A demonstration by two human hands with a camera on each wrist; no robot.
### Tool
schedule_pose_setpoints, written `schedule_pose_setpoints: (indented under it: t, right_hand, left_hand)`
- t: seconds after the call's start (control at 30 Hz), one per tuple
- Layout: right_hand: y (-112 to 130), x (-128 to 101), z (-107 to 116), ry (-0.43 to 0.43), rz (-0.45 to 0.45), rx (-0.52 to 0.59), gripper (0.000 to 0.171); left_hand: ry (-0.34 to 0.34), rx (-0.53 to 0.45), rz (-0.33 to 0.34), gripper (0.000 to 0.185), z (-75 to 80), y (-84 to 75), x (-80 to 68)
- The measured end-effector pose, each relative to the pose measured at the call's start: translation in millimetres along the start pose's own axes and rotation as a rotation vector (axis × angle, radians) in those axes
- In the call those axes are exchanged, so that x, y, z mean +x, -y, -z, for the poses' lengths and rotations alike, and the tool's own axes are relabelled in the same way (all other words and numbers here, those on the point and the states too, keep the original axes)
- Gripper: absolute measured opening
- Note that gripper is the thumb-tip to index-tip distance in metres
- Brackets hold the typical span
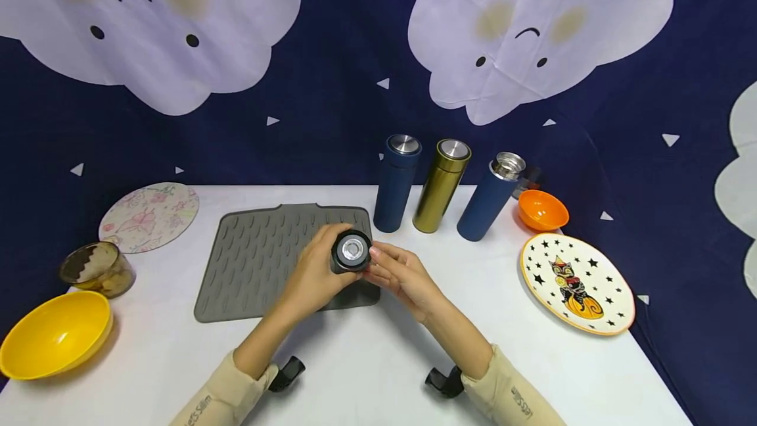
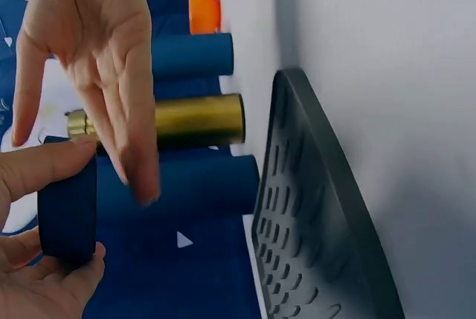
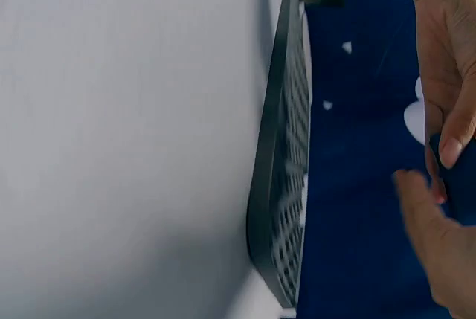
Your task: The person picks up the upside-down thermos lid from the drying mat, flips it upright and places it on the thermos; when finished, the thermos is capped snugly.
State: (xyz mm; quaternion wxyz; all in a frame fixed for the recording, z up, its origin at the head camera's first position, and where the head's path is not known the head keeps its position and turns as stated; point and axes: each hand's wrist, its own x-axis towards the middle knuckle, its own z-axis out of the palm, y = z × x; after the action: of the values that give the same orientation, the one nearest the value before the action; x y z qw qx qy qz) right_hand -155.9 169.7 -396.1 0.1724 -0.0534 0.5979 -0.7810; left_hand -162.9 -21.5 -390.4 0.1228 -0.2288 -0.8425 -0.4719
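Observation:
My left hand (image 1: 319,268) grips a short dark blue bottle lid (image 1: 352,251), thumb on one side and fingers on the other. Its round silver centre faces the head camera; in the left wrist view the lid (image 2: 68,211) shows its smooth side. Close at the lid's right edge is my right hand (image 1: 405,276), its fingers extended and nothing held in them. Both hands are raised over the right part of a grey ridged mat (image 1: 254,268). Behind them stands a blue bottle (image 1: 486,206) with a bare silver mouth.
A capped blue bottle (image 1: 395,189) and a gold bottle (image 1: 437,189) stand at the back. An orange bowl (image 1: 541,210) and a cat-patterned plate (image 1: 609,275) lie right. Left are a yellow bowl (image 1: 56,340), an amber glass (image 1: 115,275) and a floral round board (image 1: 150,215).

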Motion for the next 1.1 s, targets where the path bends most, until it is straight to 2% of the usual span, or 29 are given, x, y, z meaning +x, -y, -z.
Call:
schedule_pose_setpoints:
  t: [0.1, 0.17, 0.27, 0.37, 0.43, 0.5, 0.57, 0.67, 0.73, 0.77, 0.83, 0.93, 1.0, 1.1]
  right_hand:
    - [-3.0, -1.8, -6.4, 0.1, -0.025, 0.109, 0.052]
    - [-4.0, -4.3, -7.1, 0.131, -0.028, 0.144, 0.047]
    - [-6.1, -7.4, -8.2, 0.129, -0.016, 0.154, 0.045]
    - [-9.3, -10.3, -8.4, 0.068, 0.045, 0.051, 0.045]
    - [-11.3, -12.3, -7.9, 0.017, 0.13, -0.083, 0.045]
    - [-12.8, -14.3, -6.8, -0.031, 0.27, -0.293, 0.045]
    - [-12.8, -16.0, -5.3, -0.054, 0.471, -0.571, 0.047]
    - [-10.5, -18.5, -1.5, -0.071, 0.826, -1.024, 0.052]
    - [-7.5, -19.9, 0.7, -0.065, 1.038, -1.274, 0.056]
    - [-5.9, -20.4, 1.2, -0.057, 1.128, -1.365, 0.053]
    - [-3.3, -19.9, 1.1, -0.041, 1.274, -1.485, 0.043]
    - [-1.6, -19.3, -1.2, -0.052, 1.426, -1.581, 0.03]
    - [-1.9, -18.7, -2.3, -0.061, 1.494, -1.604, 0.028]
    - [-3.6, -19.4, -2.5, -0.067, 1.544, -1.627, 0.026]
  left_hand:
    - [0.007, -0.002, -0.019, 0.073, 1.6, -4.8, -8.1]
    - [0.016, -0.003, -0.033, 0.073, -0.5, -6.7, -10.0]
    - [0.022, -0.012, -0.052, 0.074, -2.3, -6.0, -12.5]
    - [0.063, -0.041, -0.044, 0.078, -0.8, -3.4, -15.3]
    - [0.11, -0.094, -0.016, 0.083, 2.7, -1.7, -17.6]
    - [0.149, -0.178, 0.028, 0.086, 7.9, -0.2, -19.5]
    - [0.166, -0.275, 0.069, 0.085, 13.5, 1.3, -20.5]
    - [0.165, -0.38, 0.093, 0.079, 19.9, 2.5, -19.9]
    - [0.18, -0.414, 0.092, 0.078, 21.4, 2.1, -19.2]
    - [0.192, -0.426, 0.097, 0.08, 21.2, 1.0, -19.3]
    - [0.206, -0.435, 0.103, 0.084, 18.1, -1.5, -20.0]
    - [0.203, -0.449, 0.101, 0.089, 9.2, -5.2, -22.2]
    - [0.173, -0.435, 0.081, 0.087, 2.3, -6.5, -23.2]
    - [0.134, -0.427, 0.044, 0.081, -5.6, -7.4, -24.3]
